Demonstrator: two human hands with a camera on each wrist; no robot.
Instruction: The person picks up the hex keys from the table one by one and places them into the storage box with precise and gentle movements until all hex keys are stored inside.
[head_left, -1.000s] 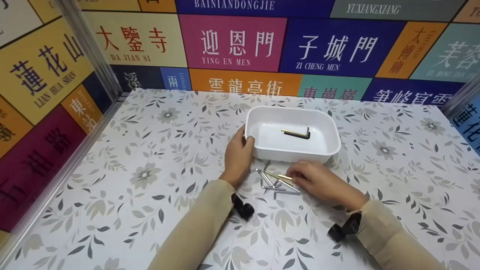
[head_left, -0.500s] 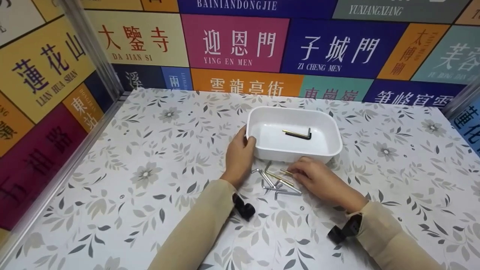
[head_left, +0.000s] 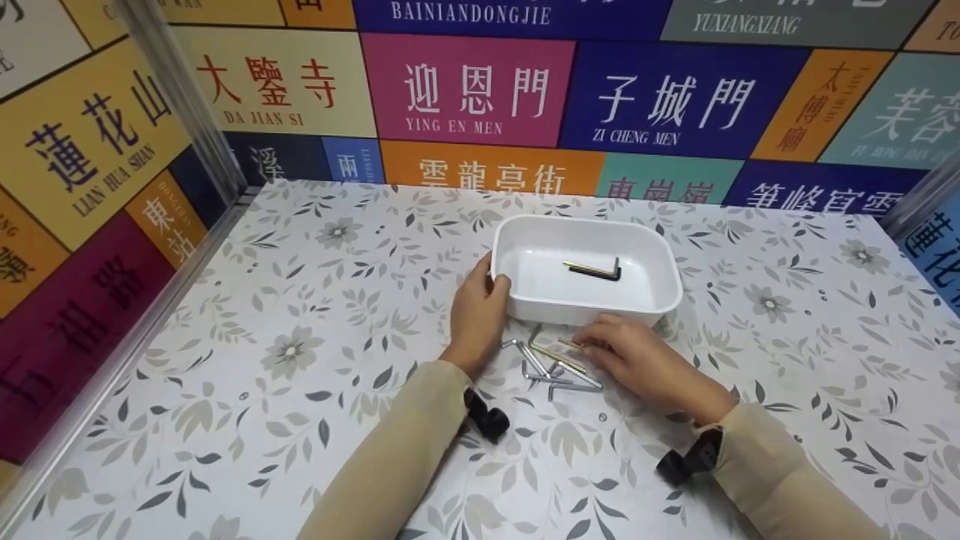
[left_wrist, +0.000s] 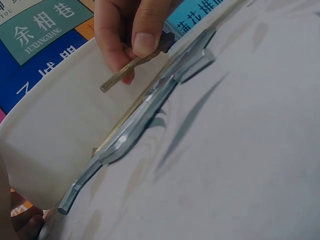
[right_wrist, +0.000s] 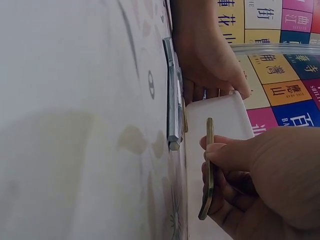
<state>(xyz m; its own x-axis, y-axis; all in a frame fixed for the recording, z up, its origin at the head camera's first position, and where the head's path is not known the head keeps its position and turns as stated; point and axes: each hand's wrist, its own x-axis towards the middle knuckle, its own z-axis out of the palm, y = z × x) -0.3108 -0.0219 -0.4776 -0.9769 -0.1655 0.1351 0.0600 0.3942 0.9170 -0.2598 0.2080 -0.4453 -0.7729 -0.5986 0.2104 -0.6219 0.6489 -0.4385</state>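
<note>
My right hand (head_left: pixel 634 356) pinches a gold Allen key (right_wrist: pixel 209 172) between thumb and fingers, just in front of the white plastic box (head_left: pixel 585 307). In the right wrist view the key's short bent end points down past the fingers. My left hand (head_left: pixel 478 319) grips the box's left end, thumb at the rim. Below the box, several silver Allen keys (head_left: pixel 534 360) lie crossed in a loose pile with another gold Allen key (head_left: pixel 559 358). Inside the box, a black Allen key (head_left: pixel 600 273) lies alongside a gold-coloured one (head_left: pixel 577 265).
The table (head_left: pixel 375 465) wears a white covering printed with grey leaves and flowers. Behind it stands a wall (head_left: pixel 465 90) of coloured panels with lettering, and another panelled wall (head_left: pixel 82 172) runs along the left edge.
My right hand has lifted the gold Allen key a little off the pile, toward the box's front side. The left hand and the box stay in place.
</note>
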